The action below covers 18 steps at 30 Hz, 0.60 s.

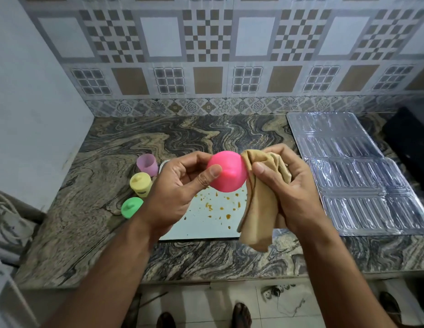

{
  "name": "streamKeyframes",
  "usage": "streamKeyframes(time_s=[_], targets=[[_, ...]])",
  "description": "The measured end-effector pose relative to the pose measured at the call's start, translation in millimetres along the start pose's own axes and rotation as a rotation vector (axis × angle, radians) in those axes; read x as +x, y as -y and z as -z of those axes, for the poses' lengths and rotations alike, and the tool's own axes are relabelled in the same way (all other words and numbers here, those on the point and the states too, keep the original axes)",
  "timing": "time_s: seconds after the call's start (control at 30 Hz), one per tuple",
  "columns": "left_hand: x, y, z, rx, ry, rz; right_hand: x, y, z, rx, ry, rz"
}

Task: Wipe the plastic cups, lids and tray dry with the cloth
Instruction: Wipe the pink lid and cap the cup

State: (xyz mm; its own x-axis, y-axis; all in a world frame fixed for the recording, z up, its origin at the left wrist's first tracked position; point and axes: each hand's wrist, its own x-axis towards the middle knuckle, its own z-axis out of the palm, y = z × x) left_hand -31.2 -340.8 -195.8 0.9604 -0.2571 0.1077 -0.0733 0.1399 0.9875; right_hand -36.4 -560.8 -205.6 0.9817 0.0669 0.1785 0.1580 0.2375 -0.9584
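Pink cup [227,172]: held above the worktop's [111,147] middle, pinched by left hand [182,185], base or dome toward camera; smooth, matte, round plastic. Cloth [260,197]: tan, soft, creased, bunched in right hand [289,188], pressed against cup's right side. Wiping judged under way on this piece. Left of tray [206,223], near worktop's left edge: lilac cup [147,163] open; yellow cup [140,183] lidded; green lid [131,207] knobbed. Dry or wet: cannot tell. Tray flat, white, flecked with orange-brown spots, so apparently not yet wiped. Ribbed clear plastic sheet [348,171] at right edge.
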Motion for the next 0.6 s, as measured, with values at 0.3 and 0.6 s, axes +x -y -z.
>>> streamKeyframes(time_s=[0.3, 0.6], targets=[[-2.3, 4.9, -18.0, 0.172, -0.125, -0.122, -9.3, -4.3, -19.2, 0.217, -0.241, -0.021], [-3.0, 24.4, -20.5, 0.279, -0.214, -0.29, -15.6, 7.4, -30.8, 0.184, -0.27, -0.055]])
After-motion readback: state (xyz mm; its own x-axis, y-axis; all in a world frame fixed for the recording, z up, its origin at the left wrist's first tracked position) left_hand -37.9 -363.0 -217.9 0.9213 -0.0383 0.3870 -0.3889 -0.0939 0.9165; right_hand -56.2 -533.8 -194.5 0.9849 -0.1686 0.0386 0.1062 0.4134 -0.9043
